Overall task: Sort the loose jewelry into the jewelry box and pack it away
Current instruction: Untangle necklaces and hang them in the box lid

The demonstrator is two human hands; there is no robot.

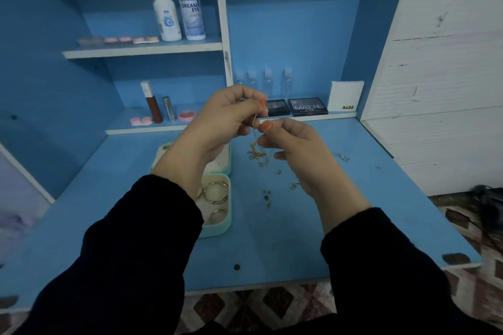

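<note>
My left hand [226, 117] and my right hand [294, 149] are raised together over the blue desk, each pinching the top of a thin gold chain [255, 153] that dangles between them in a tangled bunch. Below my left forearm lies the open mint-green jewelry box [223, 226]; its near half holds several gold hoops [216, 192], and its lid half is partly hidden by my wrist. Small loose earrings and studs [266, 197] lie scattered on the desk right of the box, more [344, 157] farther right.
The blue desk [272, 253] ends in a front edge near my sleeves. Shelves behind hold two solution bottles [178, 8], lens cases, lipsticks [152, 102], small clear bottles [268, 81], eyeshadow palettes [307, 106] and a white card. A white wall stands to the right.
</note>
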